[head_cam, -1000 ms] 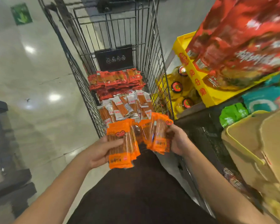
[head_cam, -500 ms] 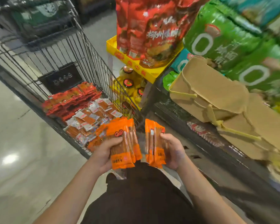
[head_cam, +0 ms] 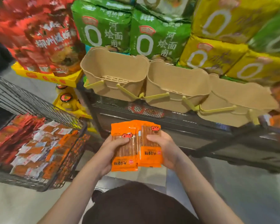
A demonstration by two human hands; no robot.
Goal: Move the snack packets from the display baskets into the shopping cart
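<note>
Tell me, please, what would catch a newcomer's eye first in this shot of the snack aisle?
Front and centre, the left hand and right hand press two stacks of bright orange snack packets together. Behind them, tan display baskets sit in a row on the dark shelf, backed by big green noodle bags. At lower left, the shopping cart already holds red and orange packets.
</note>
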